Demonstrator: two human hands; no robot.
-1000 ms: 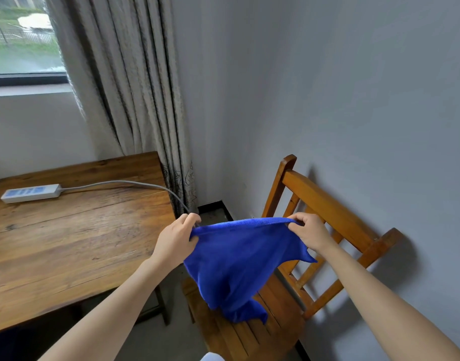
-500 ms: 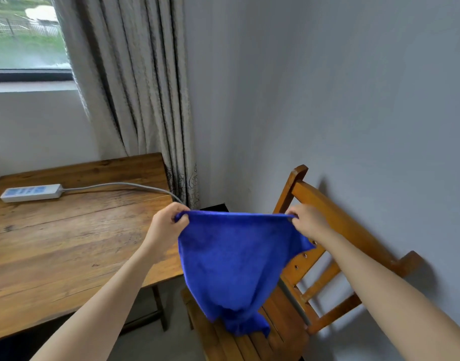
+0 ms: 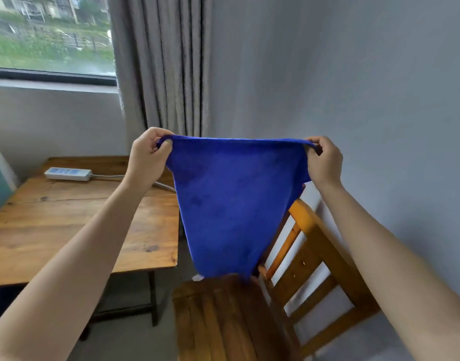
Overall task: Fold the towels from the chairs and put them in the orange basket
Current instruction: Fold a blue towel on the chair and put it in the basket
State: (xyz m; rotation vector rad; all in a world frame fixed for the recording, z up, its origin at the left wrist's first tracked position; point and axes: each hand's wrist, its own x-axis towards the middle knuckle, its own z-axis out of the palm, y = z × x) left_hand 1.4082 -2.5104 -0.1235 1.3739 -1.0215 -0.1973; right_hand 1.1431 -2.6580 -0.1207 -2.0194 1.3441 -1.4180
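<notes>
A blue towel (image 3: 231, 201) hangs spread in the air between my hands, above a wooden chair (image 3: 309, 259). My left hand (image 3: 148, 155) pinches its top left corner. My right hand (image 3: 324, 162) pinches the top right corner. The top edge is pulled nearly straight, and the cloth narrows downward to a bottom tip that hangs just over the chair seat (image 3: 223, 321). The orange basket is not in view.
A wooden table (image 3: 67, 225) stands to the left with a white power strip (image 3: 67, 174) and its cable on it. A grey curtain (image 3: 161, 63) and a window lie behind. A grey wall runs close along the right, behind the chair.
Both hands have lifted the towel higher and drawn apart, so it now hangs stretched and clear of the chair seat. The view has tilted upward.
</notes>
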